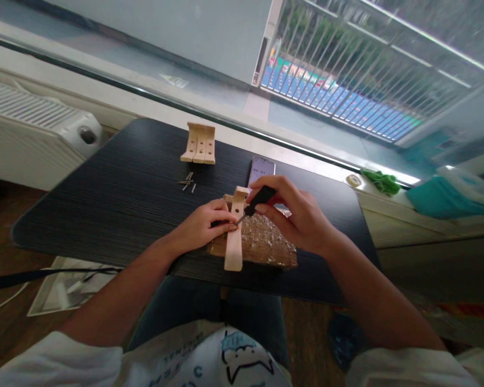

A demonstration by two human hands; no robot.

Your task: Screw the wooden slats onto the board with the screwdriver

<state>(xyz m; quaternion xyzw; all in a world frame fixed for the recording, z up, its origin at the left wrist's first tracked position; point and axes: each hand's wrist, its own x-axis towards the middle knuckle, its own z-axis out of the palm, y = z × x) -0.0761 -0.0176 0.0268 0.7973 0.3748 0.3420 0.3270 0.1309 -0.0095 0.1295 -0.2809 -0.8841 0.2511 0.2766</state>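
A pale wooden bracket (234,242) lies on a brown bubble-wrap packet (266,244) near the front of the dark table (116,199). My left hand (204,223) is closed on the bracket's left side and holds it down. My right hand (296,212) is closed on a small black-handled screwdriver (258,200), whose metal tip touches the bracket close to my left fingers.
Several loose screws (187,184) lie left of centre on the table. A second set of wooden brackets (199,144) stands at the far edge. A phone (261,169) lies behind the packet. A white radiator (32,134) is at the left, and a windowsill with a green cloth (381,181) at the right.
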